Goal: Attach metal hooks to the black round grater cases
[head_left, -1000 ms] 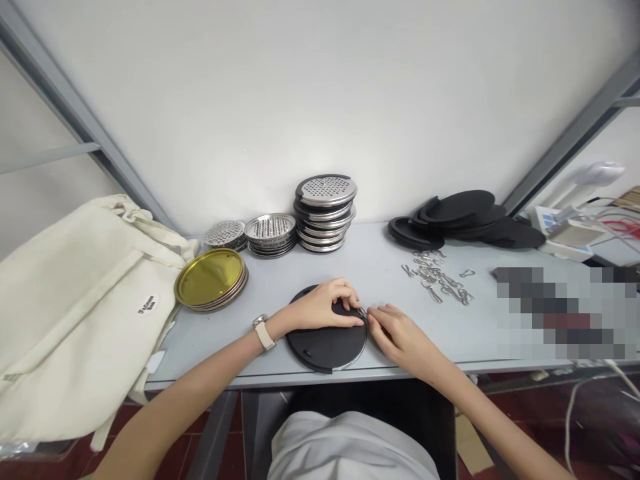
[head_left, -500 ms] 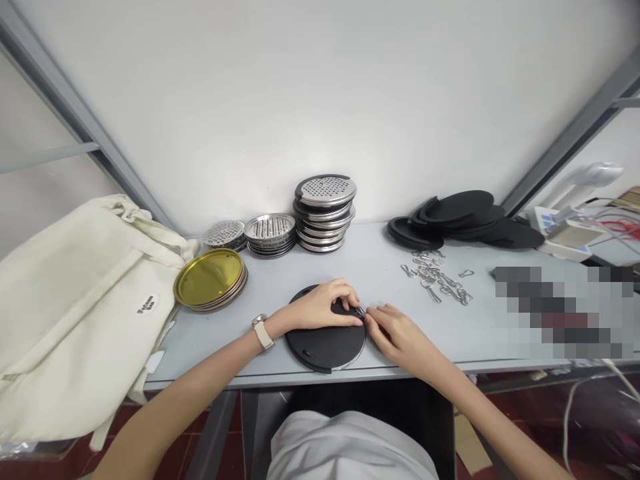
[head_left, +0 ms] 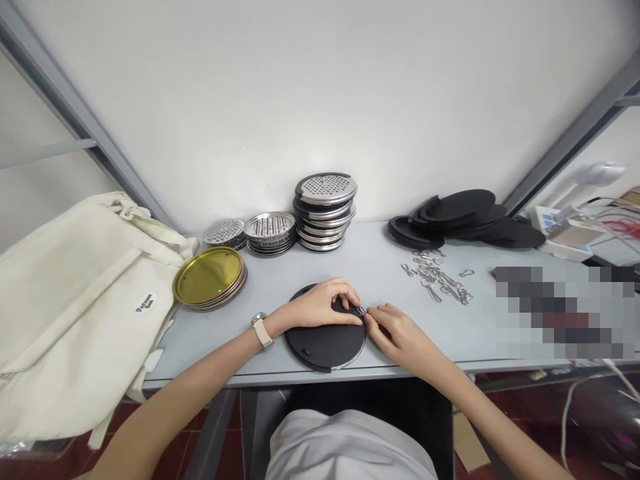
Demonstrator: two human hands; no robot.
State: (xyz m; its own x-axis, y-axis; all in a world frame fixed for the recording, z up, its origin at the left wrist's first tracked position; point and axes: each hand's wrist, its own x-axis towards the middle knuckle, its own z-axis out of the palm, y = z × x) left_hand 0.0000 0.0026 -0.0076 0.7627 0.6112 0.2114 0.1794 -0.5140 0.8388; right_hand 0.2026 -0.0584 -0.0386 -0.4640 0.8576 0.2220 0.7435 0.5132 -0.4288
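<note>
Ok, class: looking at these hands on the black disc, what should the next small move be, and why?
Probably the right hand should press the small metal clip firmly onto the edge of the black disc, since its fingers are pinching the clip there while the left hand pins the disc down.

The right hand [head_left: 404,337] has drawn slightly to the left, closing in a little on the small metal ring [head_left: 361,311] at the edge of the black disc [head_left: 325,348]. The person's head has dipped a touch, so the whole view has shifted: the cloth bag [head_left: 75,300] and the gold lid [head_left: 209,275] now sit slightly higher and further left in the picture than they did a moment ago.
</note>
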